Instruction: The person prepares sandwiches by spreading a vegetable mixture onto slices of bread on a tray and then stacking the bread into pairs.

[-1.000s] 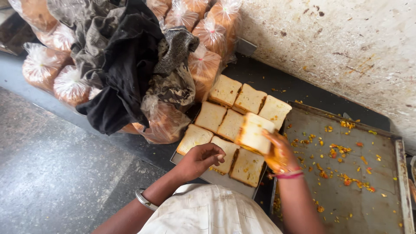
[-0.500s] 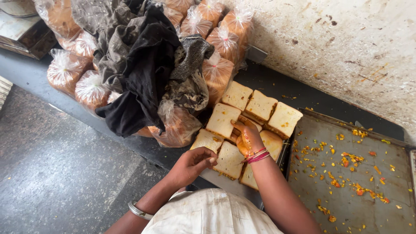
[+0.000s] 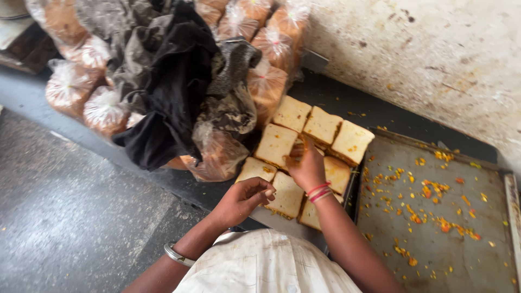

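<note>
I see my right hand (image 3: 306,165) lying palm down on the middle of the block of bread sandwiches (image 3: 312,157), fingers pressed flat on a slice; I cannot tell whether it pinches anything beneath. My left hand (image 3: 244,198) is loosely curled, its fingertips touching the edge of the near-left slice. The sandwiches sit in rows on a small tray (image 3: 282,222) on the dark counter (image 3: 336,95). Just to the right lies a large flat metal tray (image 3: 439,244), scattered with orange and yellow vegetable bits. To the left, touching the sandwich block, are bagged bread loaves (image 3: 217,157) with dark cloths (image 3: 168,92) heaped over them. A stained wall (image 3: 434,49) rises behind the counter.
</note>
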